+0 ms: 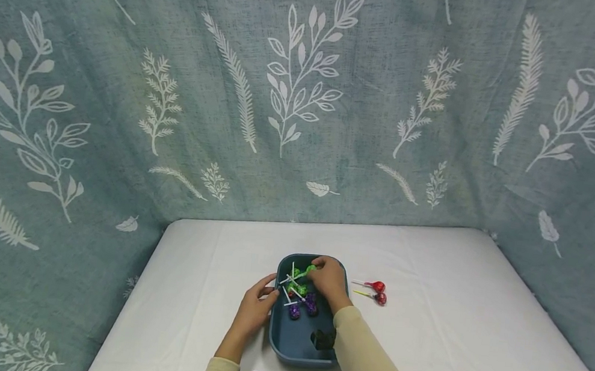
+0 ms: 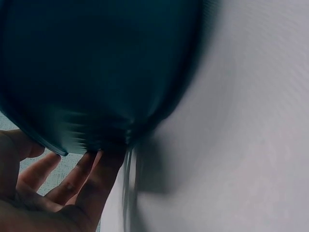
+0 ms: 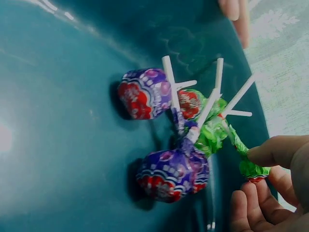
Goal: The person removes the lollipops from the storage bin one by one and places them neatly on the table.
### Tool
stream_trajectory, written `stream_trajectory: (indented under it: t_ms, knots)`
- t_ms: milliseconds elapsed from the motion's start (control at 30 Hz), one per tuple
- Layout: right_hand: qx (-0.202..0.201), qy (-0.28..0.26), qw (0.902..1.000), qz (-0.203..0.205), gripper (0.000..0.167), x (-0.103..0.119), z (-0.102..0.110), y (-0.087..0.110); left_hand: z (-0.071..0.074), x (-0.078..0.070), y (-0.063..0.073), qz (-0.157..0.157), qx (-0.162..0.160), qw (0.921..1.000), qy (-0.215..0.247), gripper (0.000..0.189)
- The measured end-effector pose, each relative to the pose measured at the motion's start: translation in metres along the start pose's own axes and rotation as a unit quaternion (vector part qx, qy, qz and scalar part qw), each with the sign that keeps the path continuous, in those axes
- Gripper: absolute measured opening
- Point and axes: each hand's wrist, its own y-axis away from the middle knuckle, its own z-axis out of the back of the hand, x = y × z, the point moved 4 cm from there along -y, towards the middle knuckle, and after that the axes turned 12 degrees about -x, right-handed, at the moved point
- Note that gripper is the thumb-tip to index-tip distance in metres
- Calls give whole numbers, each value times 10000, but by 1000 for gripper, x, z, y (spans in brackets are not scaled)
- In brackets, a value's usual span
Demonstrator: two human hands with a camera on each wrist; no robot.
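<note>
In the head view, a dark blue plastic bin (image 1: 298, 344) holds several wrapped lollipops. My right hand (image 1: 330, 278) reaches over its far right side and pinches a green lollipop (image 3: 248, 167) between thumb and fingers. Beside it inside the bin lie green lollipops (image 3: 212, 137) and purple lollipops (image 3: 166, 174), their white sticks crossing. My left hand (image 1: 254, 309) grips the bin's left rim; in the left wrist view, fingers (image 2: 72, 186) bear against the outer wall. The bin hides some of those fingertips.
Two red lollipops (image 1: 378, 287) lie on the white table (image 1: 422, 344) just right of the bin, sticks pointing left. A blue-green curtain (image 1: 191, 108) with white leaf prints hangs behind and around the table.
</note>
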Motion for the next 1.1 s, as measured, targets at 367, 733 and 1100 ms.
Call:
stream_trajectory:
  t_ms: [367, 733, 1100]
  knots:
    - [-299, -174, 9992, 200, 24, 15, 18, 2, -1, -4, 2, -84, 7, 9999, -92, 46]
    - [-441, -397, 9982, 52, 24, 15, 34, 7, 0, -6, 3, -153, 7, 9997, -186, 46]
    - [-673, -766, 9948, -12, 25, 8, 65, 10, 0, -4, 1, -60, 48, 9998, -161, 47]
